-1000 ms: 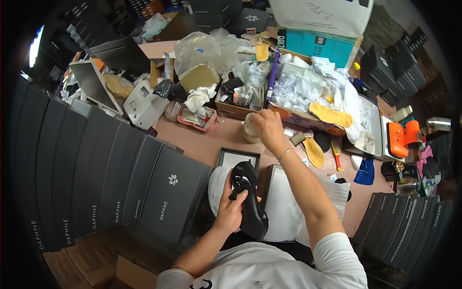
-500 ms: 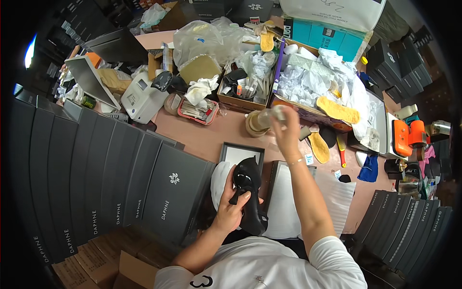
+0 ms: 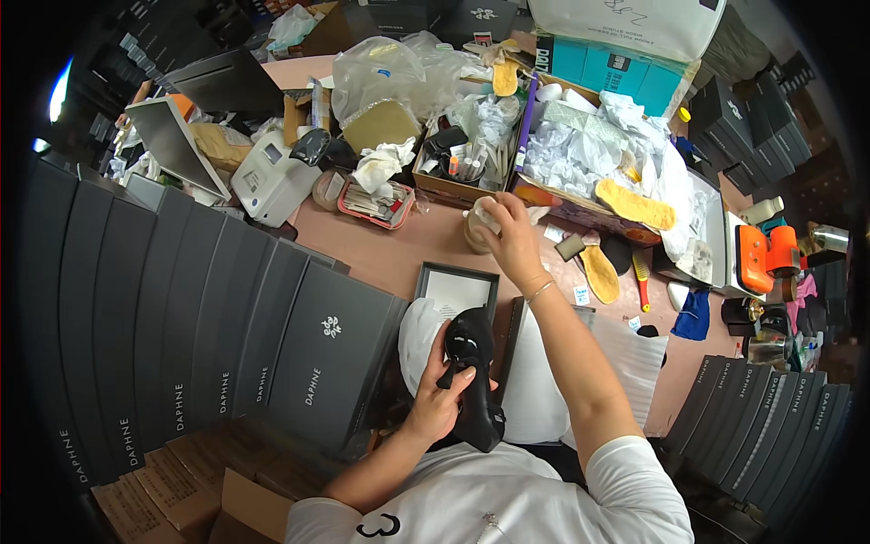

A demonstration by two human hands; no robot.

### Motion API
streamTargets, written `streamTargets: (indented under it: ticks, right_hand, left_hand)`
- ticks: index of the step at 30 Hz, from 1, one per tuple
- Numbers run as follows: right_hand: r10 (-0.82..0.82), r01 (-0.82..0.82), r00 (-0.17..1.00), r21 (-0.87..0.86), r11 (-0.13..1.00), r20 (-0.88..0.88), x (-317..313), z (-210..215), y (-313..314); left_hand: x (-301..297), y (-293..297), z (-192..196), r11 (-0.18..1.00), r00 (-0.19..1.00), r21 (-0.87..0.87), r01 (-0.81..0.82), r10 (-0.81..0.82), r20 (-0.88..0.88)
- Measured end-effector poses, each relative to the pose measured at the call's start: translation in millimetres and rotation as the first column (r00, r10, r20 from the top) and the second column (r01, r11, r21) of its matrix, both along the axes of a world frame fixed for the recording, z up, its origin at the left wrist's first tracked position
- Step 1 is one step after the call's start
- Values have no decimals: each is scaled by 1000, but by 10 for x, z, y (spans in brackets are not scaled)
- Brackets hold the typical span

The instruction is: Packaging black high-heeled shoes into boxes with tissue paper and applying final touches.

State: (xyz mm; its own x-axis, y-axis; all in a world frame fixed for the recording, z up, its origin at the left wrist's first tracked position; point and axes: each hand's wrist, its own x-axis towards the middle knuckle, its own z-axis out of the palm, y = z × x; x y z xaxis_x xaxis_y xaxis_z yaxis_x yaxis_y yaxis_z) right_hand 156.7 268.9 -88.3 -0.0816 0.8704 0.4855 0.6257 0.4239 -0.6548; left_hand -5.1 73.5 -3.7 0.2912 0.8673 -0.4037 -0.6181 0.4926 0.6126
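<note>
My left hand [image 3: 437, 406] is wrapped round a black shoe [image 3: 470, 343], which I hold upright in front of my chest with a thin strap under the thumb. Out over the table, the bent fingers of my right hand [image 3: 514, 238] close in at the top of a small pale brown jar [image 3: 478, 228]. Something whitish shows at those fingertips, too small to make out. An open grey shoebox [image 3: 495, 299] with a pale inside lies just beyond the shoe. White wrapping paper [image 3: 417, 340] bulges beside my left hand.
Dark shoeboxes [image 3: 313, 363] stand in a long row on the left, more [image 3: 752, 417] on the right. At the back are a carton of crumpled paper [image 3: 580, 150], a box of small tools [image 3: 462, 177] and a red basket [image 3: 385, 213]. A yellow insole [image 3: 599, 275] and a brush [image 3: 642, 281] lie right.
My right hand has moved left and come in over the jar, its fingers now at the jar's top. The shoe in my left hand has shifted only slightly.
</note>
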Motion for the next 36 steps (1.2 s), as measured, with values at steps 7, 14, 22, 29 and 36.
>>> streamTargets:
  ticks: [7, 14, 22, 29, 36]
  right_hand:
    - [-38, -5, 982, -223, 975, -187, 211, 502, -265]
    - [81, -256, 889, -342, 904, -451, 336, 1432, -2120]
    - [57, -64, 997, -131, 989, -58, 376, 1474, -2317]
    - [-4, 5, 1000, -74, 997, 6, 378, 1430, -2290]
    - [131, -132, 991, -119, 984, -13, 368, 1480, -2332]
  left_hand:
    - [28, -172, 43, 1000, 995, 30, 2, 1, -96]
    - [238, -266, 113, 982, 994, 169, 78, -63, -91]
    - [448, -391, 204, 905, 936, 316, 287, -194, -294]
    - [484, -477, 162, 929, 958, 281, 242, -184, -219]
    - [497, -534, 117, 929, 956, 278, 243, -181, -231]
